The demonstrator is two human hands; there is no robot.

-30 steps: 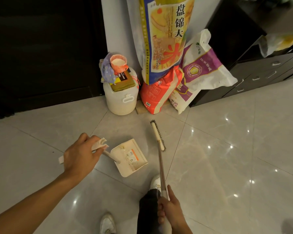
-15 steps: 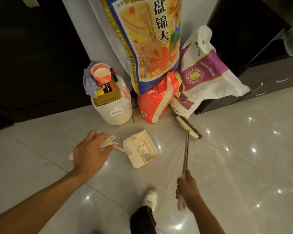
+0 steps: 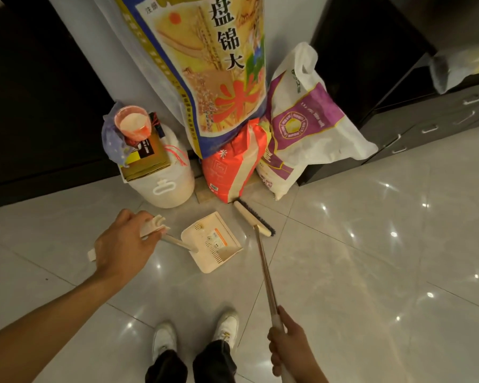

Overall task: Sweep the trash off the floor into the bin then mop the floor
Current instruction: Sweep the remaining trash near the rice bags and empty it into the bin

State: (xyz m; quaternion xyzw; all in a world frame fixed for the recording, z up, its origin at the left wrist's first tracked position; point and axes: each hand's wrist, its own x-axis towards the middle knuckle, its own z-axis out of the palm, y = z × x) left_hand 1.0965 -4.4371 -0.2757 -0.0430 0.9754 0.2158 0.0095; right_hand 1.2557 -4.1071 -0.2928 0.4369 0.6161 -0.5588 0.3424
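Left hand: the left hand point(image 3: 122, 244) is curled round the pale grip of the dustpan point(image 3: 213, 241), which is held low over the tiled floor point(image 3: 371, 244) in front of the feet.
Right hand: the right hand point(image 3: 288, 346) is closed round the near end of the broom pole point(image 3: 264, 268).
Broom head: the broom head point(image 3: 253, 218) is down at the foot of the red bag point(image 3: 233, 161), just beside the pan's far right edge. Whether they touch is unclear.
Long axis: the head runs diagonally from the red bag toward the near right, with its dark bristles on the side away from the pan.
Deciding relation: the pan lies left of and nearer than the head, so a sweep would probably have to pull leftward toward the pan.
Hard to make out: no trash shows clearly on the tiles or in the pan. The pan's mouth direction is uncertain.
Out of view: neither bin nor mop is visible. The pole's end runs off the frame's bottom edge.
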